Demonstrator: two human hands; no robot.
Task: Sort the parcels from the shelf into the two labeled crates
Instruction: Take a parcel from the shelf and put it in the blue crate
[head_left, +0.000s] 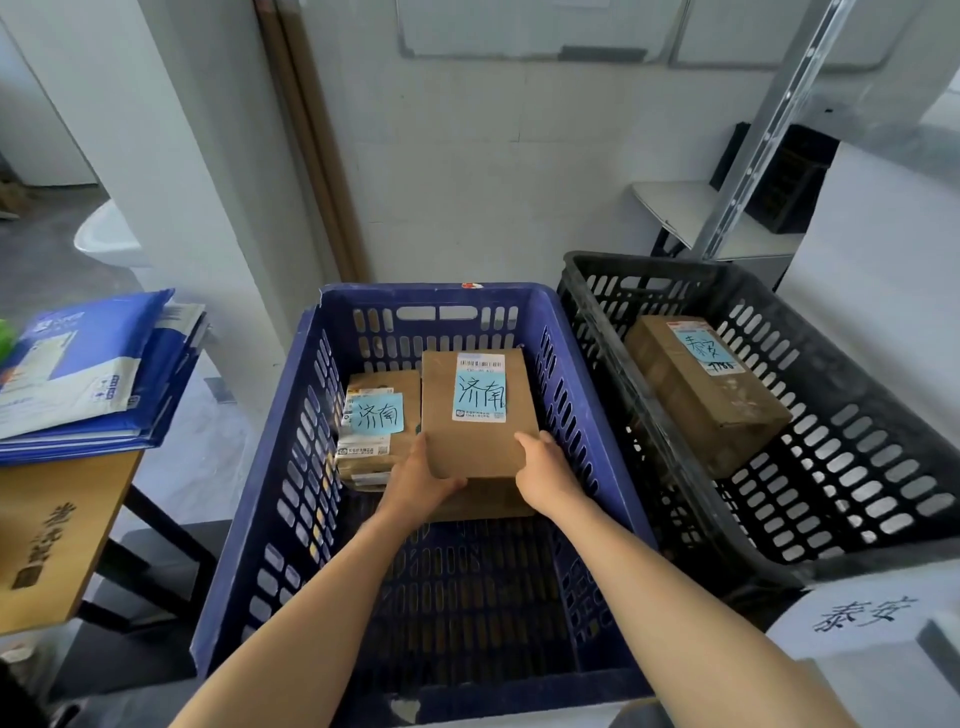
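Cardboard fills my grip: I hold a parcel (475, 441) by its near end, inside the blue crate (431, 292). My left hand (418, 480) takes the near left corner, with the thumb on the top face and the fingers (453, 485) curled under the edge. My right hand (545, 475) grips the near right corner with the thumb likewise on top. Its other fingers are hidden beneath the box, so I cannot tell how they lie. The parcel lies flat, label up, with a blue note (480, 397) reading 济南 stuck over the white shipping label. Whether its underside touches the crate floor I cannot tell.

Just beside it on the left, a second parcel (405, 387) rests in the same crate toward the far wall, likewise marked 济南 on blue paper. I cannot tell whether the 2 boxes touch.

The black crate (649, 260) stands against the blue crate's right side. It holds a third parcel (711, 410), turned at an angle and marked 泰安 on blue paper. A white sign (867, 616) with the same 2 characters lies by the near edge of the black crate.

To the left, a stack of blue mailers (88, 374) lies on a wooden bench (57, 525). A metal shelf upright (763, 140) rises behind the black crate, against the white wall.
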